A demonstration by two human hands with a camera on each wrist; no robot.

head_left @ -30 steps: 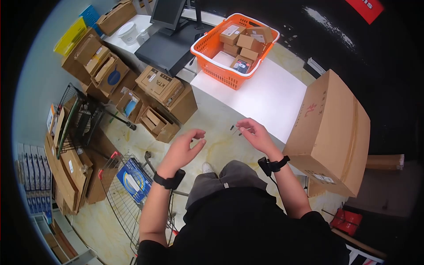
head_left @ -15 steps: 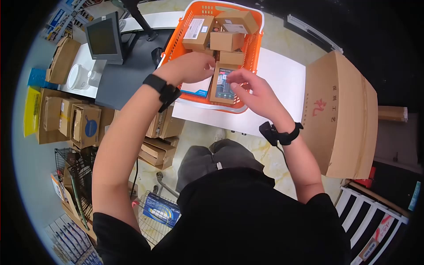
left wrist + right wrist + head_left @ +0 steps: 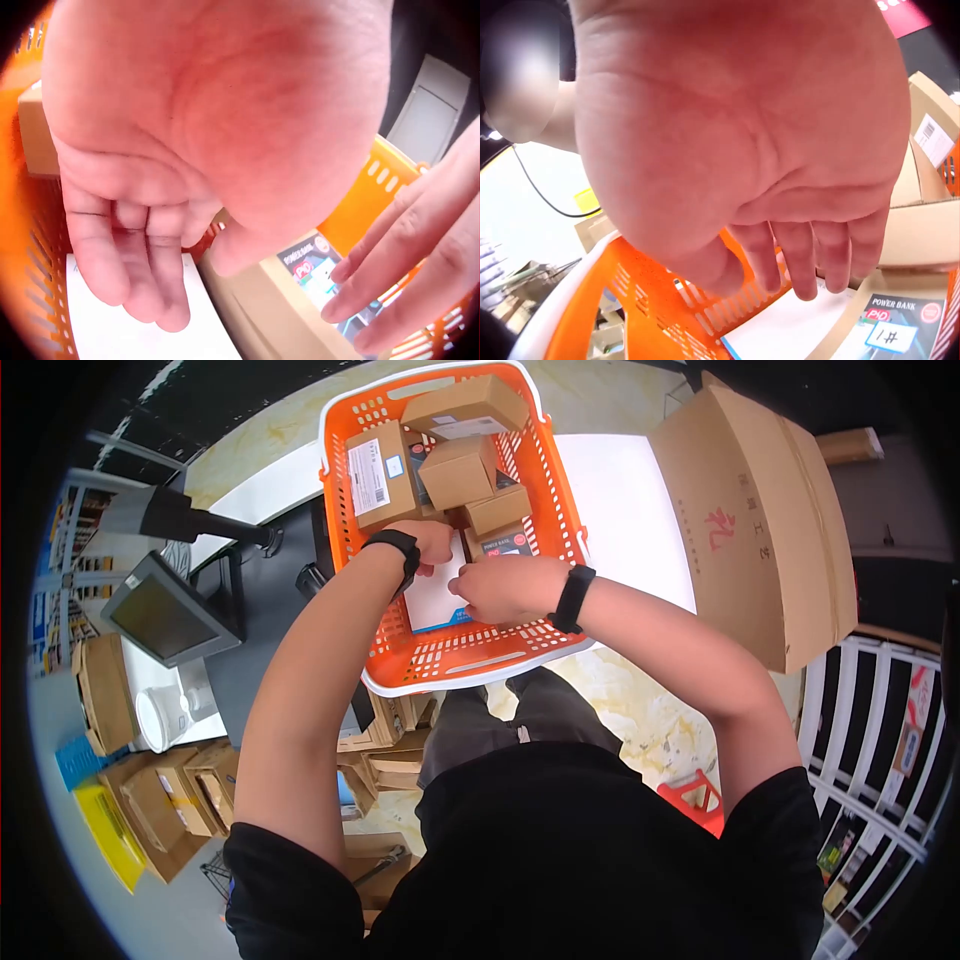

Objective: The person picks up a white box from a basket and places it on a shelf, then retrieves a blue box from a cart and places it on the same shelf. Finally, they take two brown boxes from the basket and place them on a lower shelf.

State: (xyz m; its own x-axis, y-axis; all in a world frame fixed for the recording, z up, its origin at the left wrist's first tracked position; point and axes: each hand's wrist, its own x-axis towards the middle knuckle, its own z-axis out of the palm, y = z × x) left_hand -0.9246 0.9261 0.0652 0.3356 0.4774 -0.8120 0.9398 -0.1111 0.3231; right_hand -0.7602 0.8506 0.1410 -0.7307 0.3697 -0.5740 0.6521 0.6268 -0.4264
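Observation:
Over the orange basket (image 3: 350,550), both hands hang close together above a white box with a blue edge (image 3: 432,600). The left hand (image 3: 430,543) is near the box's far end; in the left wrist view its relaxed, slightly bent fingers overlap the white box (image 3: 142,341). From the right, the right hand (image 3: 512,588) reaches over the box and a brown power bank box (image 3: 911,319), thumb apart from its loosely bent fingers. Whether the fingertips touch the white box cannot be told. Neither hand visibly holds anything.
Several brown boxes (image 3: 458,472) fill the basket's far part. A large carton (image 3: 740,520) stands right on the white table (image 3: 620,490). A monitor (image 3: 165,610) and a white tub (image 3: 160,718) are at left; cartons (image 3: 165,800) lie beyond.
Both hands have come from above the floor into the basket, and the right hand has moved left from the power bank box towards the white box. The head view has shifted closer to the basket.

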